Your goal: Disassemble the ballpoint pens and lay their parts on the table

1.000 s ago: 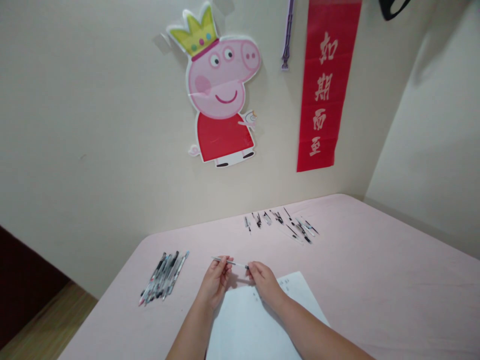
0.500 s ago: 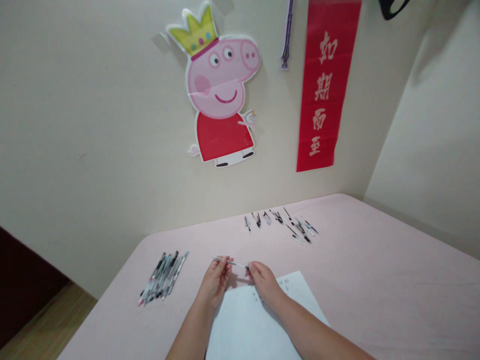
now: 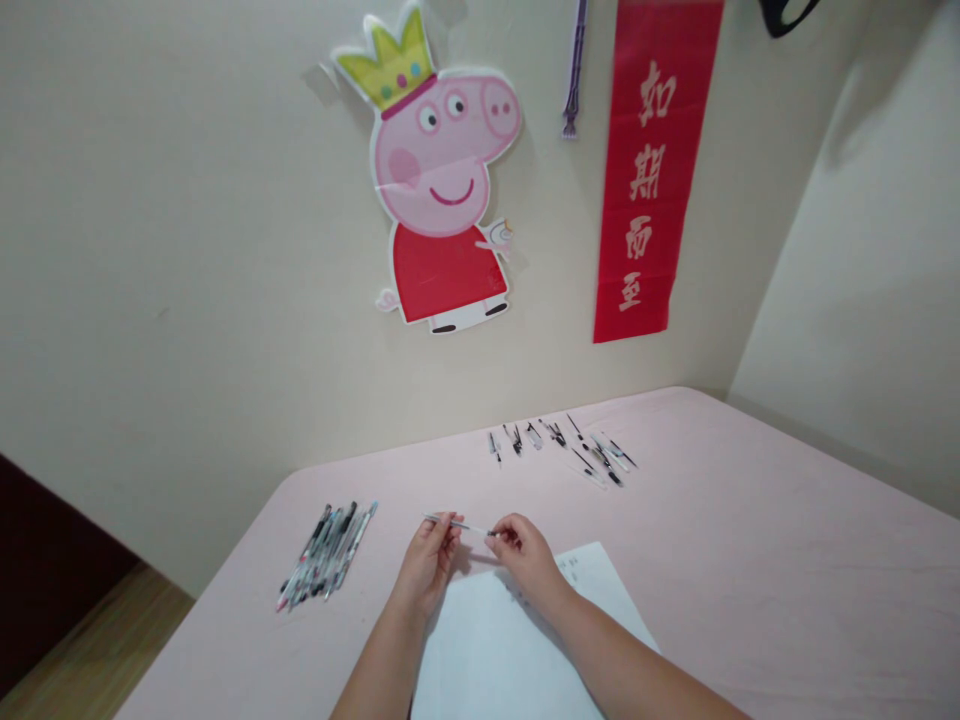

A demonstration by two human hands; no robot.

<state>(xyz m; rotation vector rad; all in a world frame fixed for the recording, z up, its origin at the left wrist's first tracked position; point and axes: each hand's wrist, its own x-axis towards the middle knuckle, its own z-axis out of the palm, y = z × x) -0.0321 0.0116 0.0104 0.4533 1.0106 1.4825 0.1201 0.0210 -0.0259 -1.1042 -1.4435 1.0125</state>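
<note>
Pen [image 3: 475, 528] is held just beyond the far edge of the paper [image 3: 504, 650], left hand [image 3: 432, 556] pinching its shaft, right hand [image 3: 528, 556] gripping its dark end, seemingly the part being worked, the next move wanting a steady left hold.

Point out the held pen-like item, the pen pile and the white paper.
Pen-like item [image 3: 474, 528]: head view, pale stretch of its shaft.
Pen pile [image 3: 328, 556]: head view, middle of the bundle.
White paper [image 3: 499, 650]: head view, blank area near its middle.
</note>
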